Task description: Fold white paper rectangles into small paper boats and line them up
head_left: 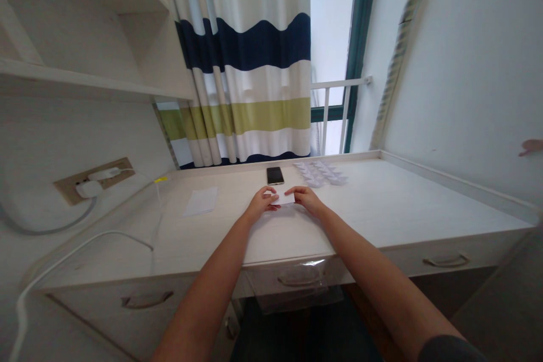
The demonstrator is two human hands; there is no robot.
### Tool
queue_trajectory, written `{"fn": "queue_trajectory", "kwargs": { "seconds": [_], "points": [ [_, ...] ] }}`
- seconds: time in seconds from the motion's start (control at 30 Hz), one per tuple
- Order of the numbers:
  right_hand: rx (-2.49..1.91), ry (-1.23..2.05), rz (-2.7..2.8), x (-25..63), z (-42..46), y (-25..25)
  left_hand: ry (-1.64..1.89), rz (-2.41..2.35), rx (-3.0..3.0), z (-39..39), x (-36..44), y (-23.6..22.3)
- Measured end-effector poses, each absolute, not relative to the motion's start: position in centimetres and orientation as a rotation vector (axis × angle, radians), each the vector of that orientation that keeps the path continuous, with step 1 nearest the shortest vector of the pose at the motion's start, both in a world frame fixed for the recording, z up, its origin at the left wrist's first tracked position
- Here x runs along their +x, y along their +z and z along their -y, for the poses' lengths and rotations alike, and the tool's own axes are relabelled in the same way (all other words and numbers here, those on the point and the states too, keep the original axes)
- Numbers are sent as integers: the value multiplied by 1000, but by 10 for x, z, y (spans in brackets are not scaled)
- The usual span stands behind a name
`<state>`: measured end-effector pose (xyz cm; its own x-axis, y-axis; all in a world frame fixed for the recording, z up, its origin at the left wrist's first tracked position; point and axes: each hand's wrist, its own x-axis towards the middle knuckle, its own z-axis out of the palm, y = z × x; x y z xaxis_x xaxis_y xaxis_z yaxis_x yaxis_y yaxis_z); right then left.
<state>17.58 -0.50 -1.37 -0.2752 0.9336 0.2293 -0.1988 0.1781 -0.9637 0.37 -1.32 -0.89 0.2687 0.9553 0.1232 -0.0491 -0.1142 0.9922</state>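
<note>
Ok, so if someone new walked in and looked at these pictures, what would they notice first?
The tall curtain with wide green, white and navy bands stands out first, hanging beyond the far end of the white desk. On the desk, the left hand and right hand meet on a small white paper slip, just below a smartphone and a cluster of small folded paper pieces.

No readable text or labels appear anywhere.
</note>
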Motion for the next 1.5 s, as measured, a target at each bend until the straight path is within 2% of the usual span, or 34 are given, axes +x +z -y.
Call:
{"fn": "queue_trajectory", "kwargs": {
  "seconds": [1.5],
  "points": [
    [-894, 1298, 1476, 174, 2, -17, 1129, -1011, 1499, 3, 5, -14]
  ]
}}
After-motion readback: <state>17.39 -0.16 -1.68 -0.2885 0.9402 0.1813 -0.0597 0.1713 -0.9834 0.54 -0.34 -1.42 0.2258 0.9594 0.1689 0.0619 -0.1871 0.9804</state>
